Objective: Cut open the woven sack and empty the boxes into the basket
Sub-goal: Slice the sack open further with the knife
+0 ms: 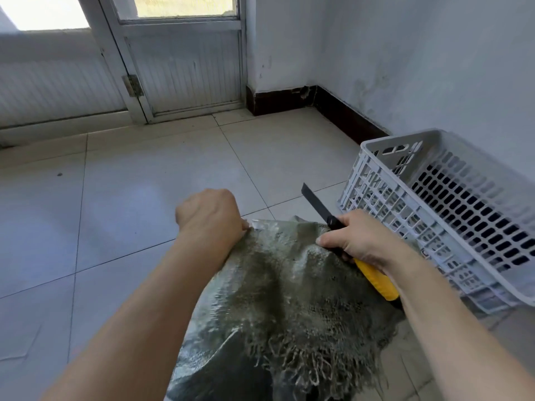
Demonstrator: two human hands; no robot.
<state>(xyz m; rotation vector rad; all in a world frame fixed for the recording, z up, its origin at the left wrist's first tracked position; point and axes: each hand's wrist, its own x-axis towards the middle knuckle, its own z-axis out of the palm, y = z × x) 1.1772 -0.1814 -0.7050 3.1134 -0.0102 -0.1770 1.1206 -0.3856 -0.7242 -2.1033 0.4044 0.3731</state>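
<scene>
My left hand (212, 215) was closed on the far left corner of the woven sack (278, 287), which lay on the tiled floor (139, 198). My right hand (357, 240) gripped a yellow-handled utility knife (376, 280), its black blade (315, 204) extended beyond the sack's far edge. The grey plastic basket (451, 215) stood just right of the sack.

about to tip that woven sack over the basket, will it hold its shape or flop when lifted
Probably floppy: the woven sack sags in folds between the left hand and the right hand. Its frayed edge looks apt to shed threads or tear further. The weave looks slick, so a bunched hold, as the left hand has, seems safer.
</scene>
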